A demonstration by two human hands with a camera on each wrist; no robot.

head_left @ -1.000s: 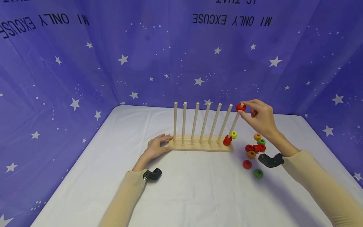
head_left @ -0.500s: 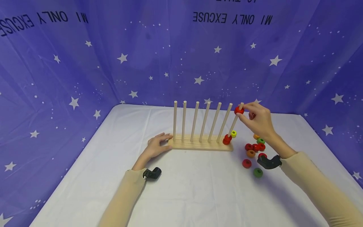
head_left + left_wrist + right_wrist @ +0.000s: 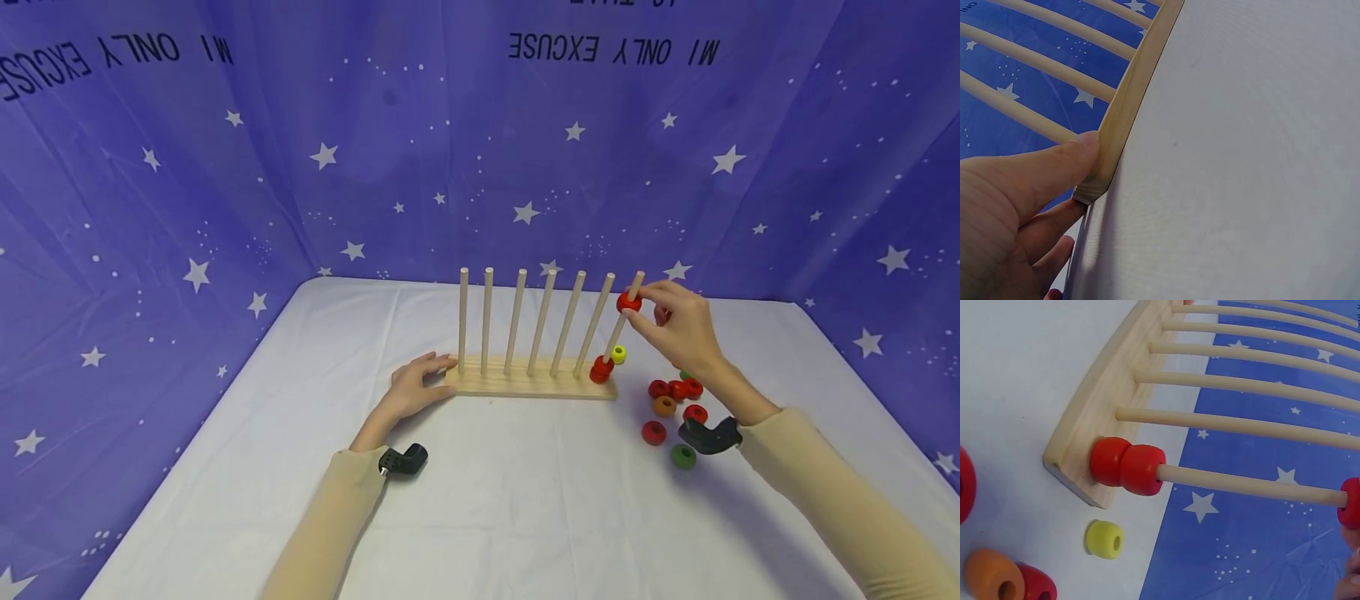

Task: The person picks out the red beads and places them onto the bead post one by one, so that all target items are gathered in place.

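A wooden peg rack (image 3: 525, 385) stands on the table, with several upright pegs in a row. My left hand (image 3: 414, 387) holds the base at its left end; in the left wrist view the thumb (image 3: 1075, 153) lies on the base's edge and the index finger touches its end. Thumb and index finger of my right hand (image 3: 681, 327) pinch a red bead (image 3: 628, 303), which is threaded on the rightmost peg below its tip. Two red beads (image 3: 1125, 465) sit stacked at the foot of that same peg. The other pegs carry no beads.
Right of the rack lie several loose beads: a yellow one (image 3: 618, 355), an orange one (image 3: 664, 406), a green one (image 3: 683, 456) and several red ones, including a red bead (image 3: 654, 432) nearer the front. Purple star-printed cloth (image 3: 480, 167) hangs behind the white table (image 3: 487, 500).
My right hand has moved down and slightly left, and the pinched red bead has slid from the rightmost peg's tip a short way down it. The left hand stays put.
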